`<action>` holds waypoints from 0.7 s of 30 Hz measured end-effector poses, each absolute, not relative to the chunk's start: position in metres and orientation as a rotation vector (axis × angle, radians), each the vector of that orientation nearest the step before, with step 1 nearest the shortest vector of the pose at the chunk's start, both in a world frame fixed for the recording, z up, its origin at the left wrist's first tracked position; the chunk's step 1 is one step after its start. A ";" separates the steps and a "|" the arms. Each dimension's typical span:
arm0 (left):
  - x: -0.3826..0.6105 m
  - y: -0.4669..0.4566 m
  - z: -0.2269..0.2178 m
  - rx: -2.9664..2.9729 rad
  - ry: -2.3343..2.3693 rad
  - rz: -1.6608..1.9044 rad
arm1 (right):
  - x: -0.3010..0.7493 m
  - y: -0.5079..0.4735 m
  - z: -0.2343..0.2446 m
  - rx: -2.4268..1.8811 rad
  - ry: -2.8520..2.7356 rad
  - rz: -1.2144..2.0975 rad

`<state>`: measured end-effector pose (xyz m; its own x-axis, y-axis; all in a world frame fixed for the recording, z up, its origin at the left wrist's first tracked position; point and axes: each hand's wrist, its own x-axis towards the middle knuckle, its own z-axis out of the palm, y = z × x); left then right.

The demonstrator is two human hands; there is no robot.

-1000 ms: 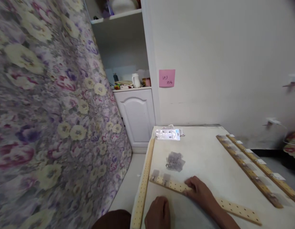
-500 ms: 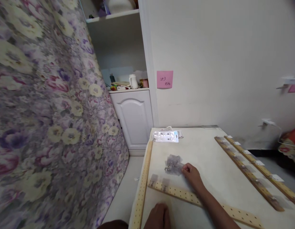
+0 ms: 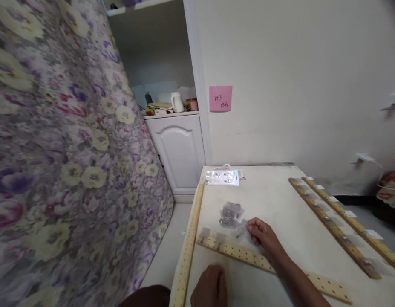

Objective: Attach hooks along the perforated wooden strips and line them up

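Observation:
My right hand (image 3: pixel 259 231) pinches the edge of a small clear plastic packet (image 3: pixel 241 230) with a tiny metal piece in it. This packet is beside a loose pile of similar clear packets (image 3: pixel 231 213) on the white table. My left hand (image 3: pixel 210 286) rests closed near the table's front edge, with nothing seen in its fingers. Between the hands and the pile lies a wooden strip with rows of holes (image 3: pixel 245 255). Two small packets with metal pieces (image 3: pixel 219 241) are fixed at its left end.
Another perforated wooden strip (image 3: pixel 189 251) runs along the table's left edge. On the right lie two strips (image 3: pixel 332 228) bearing several small packets or cards. A clear blister pack (image 3: pixel 221 178) lies at the back left. A floral curtain (image 3: pixel 72 170) hangs at left, beside a white cabinet (image 3: pixel 176 153).
My right hand has drawn one packet away from the pile, slightly right and toward me. My left hand stays closed at the front. The camera view has tilted slightly down.

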<state>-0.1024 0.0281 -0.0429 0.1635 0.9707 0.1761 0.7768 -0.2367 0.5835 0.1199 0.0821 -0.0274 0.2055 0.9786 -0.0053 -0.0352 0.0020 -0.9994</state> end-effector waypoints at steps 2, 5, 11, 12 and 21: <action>-0.095 0.028 -0.042 2.039 1.563 0.808 | 0.116 0.082 -0.027 -1.244 -1.068 1.136; -0.081 0.028 -0.040 1.955 1.456 0.865 | 0.110 0.082 -0.028 -1.229 -1.180 1.170; -0.065 0.032 -0.036 1.816 1.539 0.872 | 0.102 0.085 -0.031 -1.314 -1.454 1.048; -0.064 0.032 -0.035 1.804 1.556 0.852 | 0.102 0.085 -0.031 -1.333 -1.475 1.040; -0.055 0.036 -0.033 1.877 1.648 0.699 | 0.105 0.086 -0.033 -1.427 -1.565 1.040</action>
<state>-0.0549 0.0362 -0.0328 0.1171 0.9926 0.0308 0.7119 -0.1056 0.6943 0.1055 0.0863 -0.0332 -0.0841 0.9964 0.0117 0.3746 0.0425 -0.9262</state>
